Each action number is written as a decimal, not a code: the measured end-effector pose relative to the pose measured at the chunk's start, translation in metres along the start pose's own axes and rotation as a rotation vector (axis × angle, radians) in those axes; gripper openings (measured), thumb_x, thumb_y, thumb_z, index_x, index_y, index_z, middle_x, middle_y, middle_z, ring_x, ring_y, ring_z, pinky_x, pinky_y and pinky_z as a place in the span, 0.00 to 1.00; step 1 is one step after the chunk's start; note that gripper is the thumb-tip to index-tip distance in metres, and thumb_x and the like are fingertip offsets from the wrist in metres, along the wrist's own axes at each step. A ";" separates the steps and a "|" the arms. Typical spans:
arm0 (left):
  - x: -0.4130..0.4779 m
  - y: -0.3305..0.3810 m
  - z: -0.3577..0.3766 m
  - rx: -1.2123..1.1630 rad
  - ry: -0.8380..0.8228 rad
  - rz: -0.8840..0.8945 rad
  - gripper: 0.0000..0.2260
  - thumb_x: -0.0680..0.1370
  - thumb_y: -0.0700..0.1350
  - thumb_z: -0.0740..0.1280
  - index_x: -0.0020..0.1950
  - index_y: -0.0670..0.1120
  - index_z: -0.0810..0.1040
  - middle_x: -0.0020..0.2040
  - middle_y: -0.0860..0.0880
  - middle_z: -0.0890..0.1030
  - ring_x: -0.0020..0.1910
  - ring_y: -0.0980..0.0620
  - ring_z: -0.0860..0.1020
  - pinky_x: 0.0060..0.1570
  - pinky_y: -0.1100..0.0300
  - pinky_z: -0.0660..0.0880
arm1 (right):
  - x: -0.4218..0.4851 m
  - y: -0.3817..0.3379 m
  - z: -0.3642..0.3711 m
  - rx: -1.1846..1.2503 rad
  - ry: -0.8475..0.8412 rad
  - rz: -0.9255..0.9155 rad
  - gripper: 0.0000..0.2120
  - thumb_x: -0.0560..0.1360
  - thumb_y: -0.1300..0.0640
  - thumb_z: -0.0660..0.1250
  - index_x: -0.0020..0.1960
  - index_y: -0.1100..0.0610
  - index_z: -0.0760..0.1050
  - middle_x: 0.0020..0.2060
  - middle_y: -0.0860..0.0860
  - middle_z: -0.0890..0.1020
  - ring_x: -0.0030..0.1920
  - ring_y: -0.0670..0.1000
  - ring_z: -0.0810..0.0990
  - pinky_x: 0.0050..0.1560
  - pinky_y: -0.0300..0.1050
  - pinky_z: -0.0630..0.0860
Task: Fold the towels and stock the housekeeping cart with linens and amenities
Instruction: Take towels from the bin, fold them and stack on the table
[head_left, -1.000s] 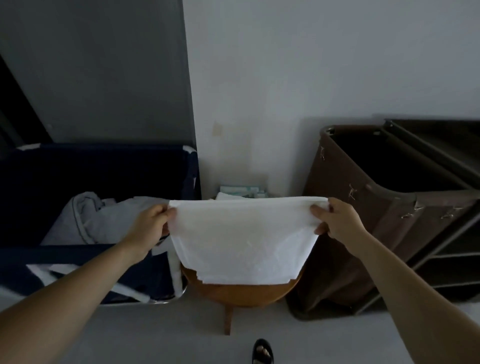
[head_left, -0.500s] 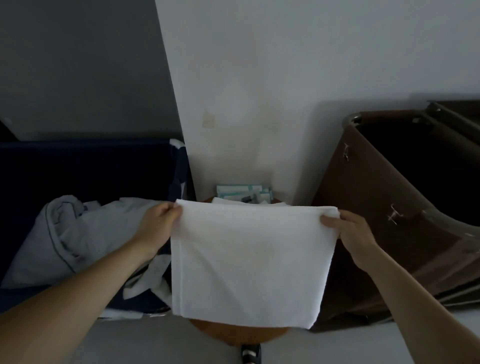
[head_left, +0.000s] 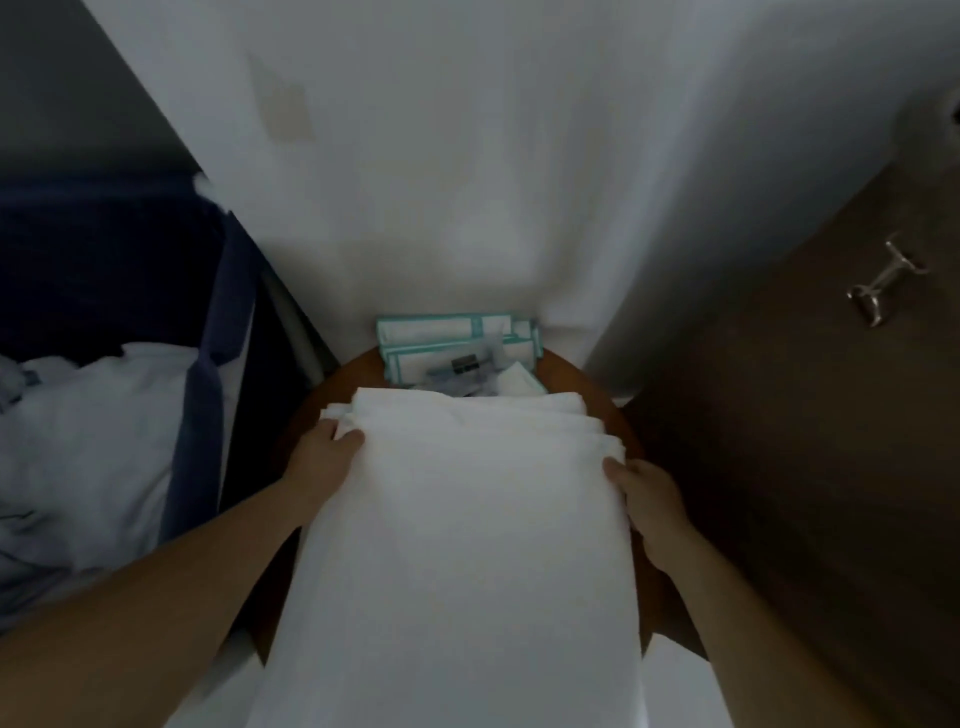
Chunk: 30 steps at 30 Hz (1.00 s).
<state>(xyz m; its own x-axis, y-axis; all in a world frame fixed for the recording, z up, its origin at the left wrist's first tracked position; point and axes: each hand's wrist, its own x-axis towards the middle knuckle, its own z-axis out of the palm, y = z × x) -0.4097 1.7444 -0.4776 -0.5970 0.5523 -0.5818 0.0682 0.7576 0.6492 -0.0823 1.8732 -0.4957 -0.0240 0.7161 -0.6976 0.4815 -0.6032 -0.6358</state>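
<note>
Here, item one: white towel (head_left: 467, 519), spread over the round wooden table (head_left: 337, 387), near end hanging off toward us. Our left hand (head_left: 327, 462) pinches its left edge, thumb on top; our right hand (head_left: 647, 501) grips the right edge likewise. Item two: teal-trimmed packets (head_left: 447, 338), stacked at the table's far side by the wall. Left, a navy bin (head_left: 208, 415) holding pale linens (head_left: 93, 441); right, a brown cart (head_left: 805, 441).

towel (head_left: 467, 519): white matt cloth | table (head_left: 332, 395): smooth brown wood | clip (head_left: 878, 291): shiny metal
</note>
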 end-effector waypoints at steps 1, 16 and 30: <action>0.001 -0.001 0.001 -0.011 0.006 0.004 0.18 0.83 0.47 0.60 0.70 0.40 0.71 0.65 0.41 0.75 0.62 0.42 0.73 0.62 0.49 0.70 | -0.001 -0.001 -0.002 -0.003 0.001 -0.012 0.08 0.80 0.49 0.65 0.51 0.52 0.78 0.50 0.54 0.81 0.50 0.57 0.80 0.54 0.56 0.78; 0.022 -0.007 0.001 0.011 0.035 0.131 0.25 0.81 0.45 0.66 0.76 0.44 0.64 0.67 0.44 0.73 0.59 0.49 0.72 0.55 0.56 0.69 | 0.008 0.002 0.008 -0.016 0.143 -0.042 0.13 0.77 0.45 0.67 0.58 0.49 0.72 0.49 0.48 0.77 0.48 0.51 0.77 0.47 0.49 0.74; -0.109 -0.145 -0.010 0.269 -0.034 -0.015 0.25 0.80 0.56 0.63 0.69 0.40 0.69 0.62 0.40 0.73 0.55 0.42 0.76 0.55 0.48 0.76 | -0.128 0.116 0.010 0.012 0.071 0.018 0.26 0.71 0.43 0.75 0.63 0.55 0.75 0.49 0.50 0.81 0.49 0.55 0.80 0.57 0.57 0.78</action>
<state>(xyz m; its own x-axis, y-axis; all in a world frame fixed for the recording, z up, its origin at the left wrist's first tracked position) -0.3626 1.5715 -0.5034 -0.5728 0.5482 -0.6094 0.2725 0.8285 0.4892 -0.0319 1.7086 -0.4832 0.0470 0.7278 -0.6842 0.4712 -0.6201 -0.6272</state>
